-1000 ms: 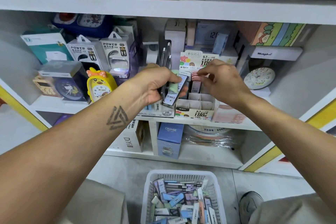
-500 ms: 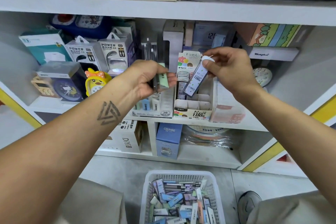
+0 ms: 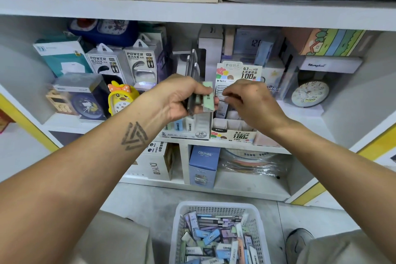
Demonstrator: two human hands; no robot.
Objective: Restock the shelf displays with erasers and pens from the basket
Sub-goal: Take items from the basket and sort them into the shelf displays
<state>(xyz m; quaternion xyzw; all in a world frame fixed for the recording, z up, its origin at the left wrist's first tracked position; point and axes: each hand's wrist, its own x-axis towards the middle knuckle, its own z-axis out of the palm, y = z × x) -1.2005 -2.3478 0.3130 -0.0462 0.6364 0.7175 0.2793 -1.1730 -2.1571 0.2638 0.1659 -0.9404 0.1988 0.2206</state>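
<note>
My left hand (image 3: 182, 98) grips a small bundle of slim packs, with a pale green pack (image 3: 207, 97) at the front, held before the middle shelf. My right hand (image 3: 255, 105) hovers over the cardboard display box (image 3: 233, 135) marked 0.7 HB, fingertips pinched on a slim pack (image 3: 222, 107) that stands in a rear slot. Beside it a clear display box (image 3: 186, 133) marked 2B holds a few upright pastel packs. On the floor below, the white basket (image 3: 216, 207) is full of pastel packs and pens.
Power bank boxes (image 3: 120, 64), a yellow chick clock (image 3: 121, 100) and a boxed blue clock fill the shelf's left side. A round clock (image 3: 310, 94) stands at the right. A blue CRUHRE box (image 3: 203, 165) sits on the lower shelf. My shoe (image 3: 297, 242) is beside the basket.
My right hand has come down from in front of the backing card to the 0.7 HB display box with the slim pack. My left hand stays put with its bundle.
</note>
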